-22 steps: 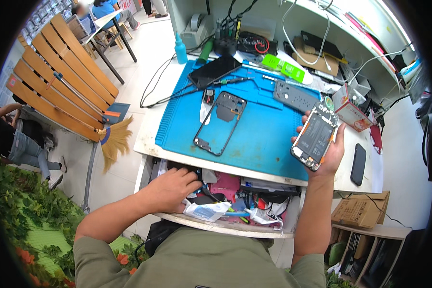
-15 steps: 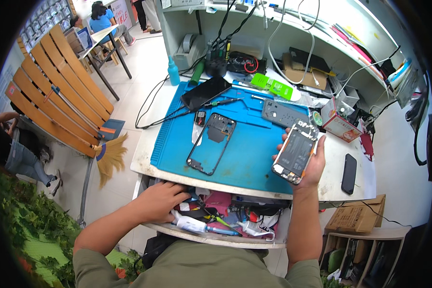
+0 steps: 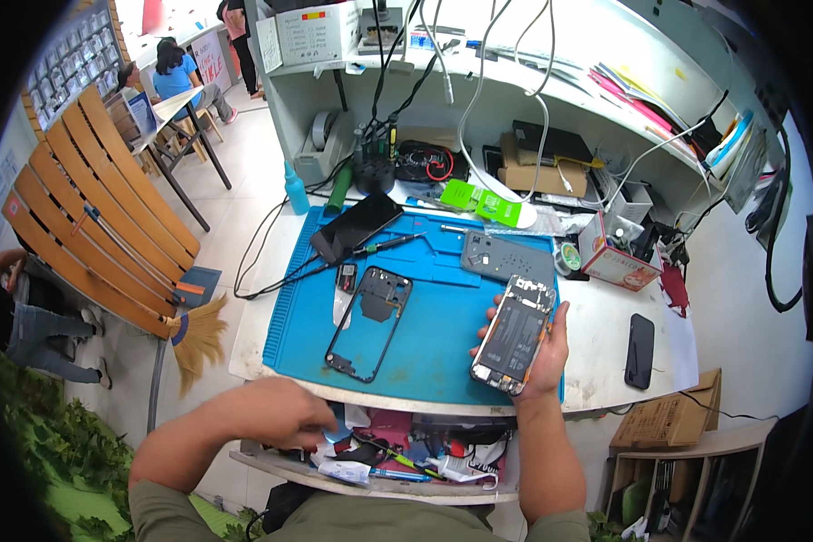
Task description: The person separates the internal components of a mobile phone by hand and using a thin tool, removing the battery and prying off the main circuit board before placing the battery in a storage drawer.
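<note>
My right hand [image 3: 546, 357] is wrapped round a smartphone with its back off [image 3: 512, 334], its black battery and inner boards facing up, held above the mat's right part. Over the left side of the open drawer [image 3: 289, 465], my left hand [image 3: 275, 415] hangs with loosely bent fingers, and nothing shows between them. Below its fingertips lie a white tube [image 3: 345, 471], a blue pen [image 3: 399, 475] and other jumbled small items. On the blue repair mat [image 3: 425, 361] rest an empty phone frame [image 3: 370, 323], a black phone screen [image 3: 357, 228], a screwdriver [image 3: 388, 245] and a grey phone back cover [image 3: 508, 258].
A dark phone [image 3: 640, 350] lies on the white table at the right, near a red-and-white box [image 3: 618, 255] of parts. A light-blue bottle [image 3: 295, 190] stands at the back left. Cables [image 3: 465, 99] hang from the shelf. A cardboard box [image 3: 668, 411] sits right of the desk.
My left hand has lifted from among the drawer's contents and its fingers have drawn together. The view has shifted, so the desk sits lower and further left. My right hand still holds the opened phone.
</note>
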Demonstrator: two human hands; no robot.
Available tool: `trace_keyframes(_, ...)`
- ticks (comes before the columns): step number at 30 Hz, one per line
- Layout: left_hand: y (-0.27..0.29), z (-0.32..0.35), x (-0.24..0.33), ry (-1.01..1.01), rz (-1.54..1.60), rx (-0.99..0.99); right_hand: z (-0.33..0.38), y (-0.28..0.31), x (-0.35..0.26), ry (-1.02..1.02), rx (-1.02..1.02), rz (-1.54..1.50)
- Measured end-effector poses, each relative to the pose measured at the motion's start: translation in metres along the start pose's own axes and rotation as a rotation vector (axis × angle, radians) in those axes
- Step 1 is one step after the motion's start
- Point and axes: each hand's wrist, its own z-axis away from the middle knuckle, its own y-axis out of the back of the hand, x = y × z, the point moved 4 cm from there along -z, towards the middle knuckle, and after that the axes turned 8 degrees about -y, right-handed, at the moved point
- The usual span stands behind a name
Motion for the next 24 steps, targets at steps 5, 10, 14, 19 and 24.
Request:
trace_keyframes(5, 0.115, -0.039, -0.006, -0.054, -0.286, 0.549, -0.003, 0.004, 0.006, -0.055, 0.002, -0.021)
trace_keyframes(10, 0.177, -0.102, -0.081, 0.097, -0.328, 0.676, 0.008, 0.011, 0.003, -0.143, -0.033, -0.110)
trace_keyframes(14, 0.189, -0.155, -0.125, 0.020, -0.398, 0.695, 0.007, 0.015, 0.005, -0.168, -0.051, -0.149)
trace_keyframes(19, 0.178, -0.240, -0.143, 0.011, -0.661, 0.578, 0.004, 0.024, 0.009, -0.192, -0.090, -0.196)
trace_keyframes(24, 0.177, -0.263, -0.167, 0.086, -0.555, 0.551, 0.004, 0.023, 0.012, -0.223, -0.071, -0.210)
